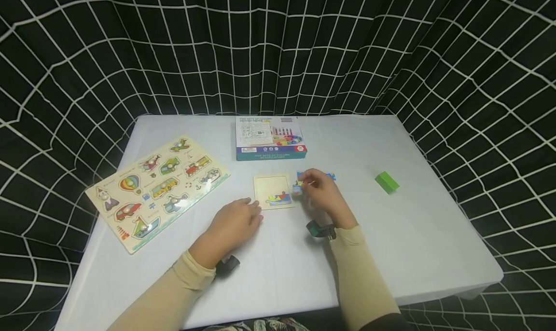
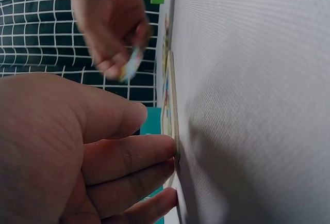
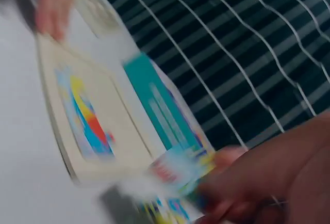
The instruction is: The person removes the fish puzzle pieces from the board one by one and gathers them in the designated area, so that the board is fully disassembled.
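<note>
A small wooden jigsaw tray [image 1: 270,185] lies mid-table, with joined colourful pieces [image 1: 279,199] along its near side. My left hand [image 1: 236,221] rests at the tray's lower left corner, its loosely bent fingertips touching the edge in the left wrist view. To the right of the tray, my right hand [image 1: 322,193] pinches a jigsaw piece [image 3: 178,171] between thumb and fingers. Light blue with red and yellow marks, that piece is blurred in the right wrist view. More loose blue jigsaw pieces [image 1: 331,175] lie on the table beyond the right hand, partly hidden by it.
At left lies a large peg puzzle board [image 1: 152,188] with vehicle pictures. A flat boxed set [image 1: 271,155] sits behind the tray. Off to the right is a green block [image 1: 386,182]. Black cloth with a white grid surrounds the white-covered table [image 1: 434,244].
</note>
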`<state>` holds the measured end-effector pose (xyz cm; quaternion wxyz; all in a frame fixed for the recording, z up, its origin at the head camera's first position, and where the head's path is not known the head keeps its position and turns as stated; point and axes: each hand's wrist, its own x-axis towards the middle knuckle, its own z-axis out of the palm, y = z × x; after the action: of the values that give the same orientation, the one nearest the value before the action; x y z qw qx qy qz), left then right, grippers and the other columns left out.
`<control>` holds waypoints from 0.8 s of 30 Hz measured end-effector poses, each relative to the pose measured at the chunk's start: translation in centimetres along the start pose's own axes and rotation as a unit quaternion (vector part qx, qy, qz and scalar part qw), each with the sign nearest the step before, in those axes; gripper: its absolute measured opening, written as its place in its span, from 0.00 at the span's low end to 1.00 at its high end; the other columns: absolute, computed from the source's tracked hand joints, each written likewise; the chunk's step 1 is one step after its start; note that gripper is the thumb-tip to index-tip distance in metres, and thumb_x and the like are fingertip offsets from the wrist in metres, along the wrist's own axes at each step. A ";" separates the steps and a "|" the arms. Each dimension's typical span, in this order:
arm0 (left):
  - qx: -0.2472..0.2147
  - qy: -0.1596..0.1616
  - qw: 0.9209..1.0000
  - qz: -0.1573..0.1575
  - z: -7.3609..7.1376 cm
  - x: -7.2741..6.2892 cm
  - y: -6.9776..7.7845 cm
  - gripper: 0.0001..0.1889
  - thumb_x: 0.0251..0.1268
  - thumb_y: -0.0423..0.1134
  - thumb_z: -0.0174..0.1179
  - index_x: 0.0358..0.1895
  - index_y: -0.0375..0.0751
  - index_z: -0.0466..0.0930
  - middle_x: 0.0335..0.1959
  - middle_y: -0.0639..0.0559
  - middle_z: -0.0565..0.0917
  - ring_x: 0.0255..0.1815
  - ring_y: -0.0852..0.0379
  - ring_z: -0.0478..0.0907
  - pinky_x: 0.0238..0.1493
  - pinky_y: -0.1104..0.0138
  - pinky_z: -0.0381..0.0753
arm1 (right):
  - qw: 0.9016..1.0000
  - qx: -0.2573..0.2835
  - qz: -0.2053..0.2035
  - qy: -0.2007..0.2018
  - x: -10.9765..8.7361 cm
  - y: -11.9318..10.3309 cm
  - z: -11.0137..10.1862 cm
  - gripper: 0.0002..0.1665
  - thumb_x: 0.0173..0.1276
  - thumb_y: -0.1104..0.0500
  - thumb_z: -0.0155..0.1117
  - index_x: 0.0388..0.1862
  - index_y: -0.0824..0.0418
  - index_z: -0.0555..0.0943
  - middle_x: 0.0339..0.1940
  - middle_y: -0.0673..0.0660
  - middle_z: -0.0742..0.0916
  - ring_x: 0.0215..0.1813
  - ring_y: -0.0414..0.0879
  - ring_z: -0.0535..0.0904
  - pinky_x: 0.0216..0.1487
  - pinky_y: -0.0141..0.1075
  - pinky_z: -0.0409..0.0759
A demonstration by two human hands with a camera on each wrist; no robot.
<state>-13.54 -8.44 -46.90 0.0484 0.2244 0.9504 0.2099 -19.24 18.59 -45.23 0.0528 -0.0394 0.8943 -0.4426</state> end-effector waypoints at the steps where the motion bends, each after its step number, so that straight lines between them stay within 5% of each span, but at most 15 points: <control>1: -0.001 -0.002 1.000 -0.003 0.0 0.0 0.0 0.19 0.82 0.46 0.62 0.63 0.40 0.90 0.69 0.46 0.87 0.77 0.42 0.79 0.79 0.47 0.77 | 1.000 -0.002 0.028 -0.007 -0.1 0.4 -0.6 0.10 0.76 0.66 0.61 0.52 0.62 0.85 0.45 0.59 0.87 0.40 0.50 0.80 0.38 0.36 0.79; 7: -0.002 -0.008 1.000 -0.012 -0.2 -0.1 0.1 0.19 0.82 0.46 0.62 0.64 0.40 0.89 0.70 0.47 0.86 0.78 0.42 0.78 0.80 0.47 0.77 | 0.990 -0.040 0.116 -0.065 -0.5 1.0 -1.7 0.10 0.75 0.64 0.62 0.50 0.65 0.85 0.34 0.57 0.85 0.31 0.46 0.77 0.33 0.34 0.77; 16: -0.006 -0.008 1.000 -0.009 0.0 0.0 0.0 0.19 0.82 0.46 0.61 0.64 0.39 0.89 0.70 0.46 0.86 0.78 0.42 0.78 0.81 0.47 0.76 | 0.986 -0.105 0.117 -0.055 -0.8 0.6 -1.1 0.07 0.75 0.64 0.63 0.48 0.63 0.86 0.42 0.59 0.85 0.45 0.52 0.79 0.44 0.39 0.80; 24: -0.011 -0.007 1.000 -0.008 0.0 0.1 0.1 0.19 0.82 0.47 0.62 0.64 0.40 0.90 0.70 0.46 0.86 0.78 0.42 0.78 0.81 0.47 0.76 | 0.983 -0.132 0.117 -0.047 -0.6 0.8 -1.0 0.06 0.75 0.63 0.63 0.44 0.61 0.86 0.40 0.57 0.85 0.44 0.52 0.78 0.42 0.39 0.79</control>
<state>-13.57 -8.37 -46.86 0.0595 0.2179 0.9494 0.2181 -18.75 19.92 -45.28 0.1405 0.0384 0.9399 -0.3088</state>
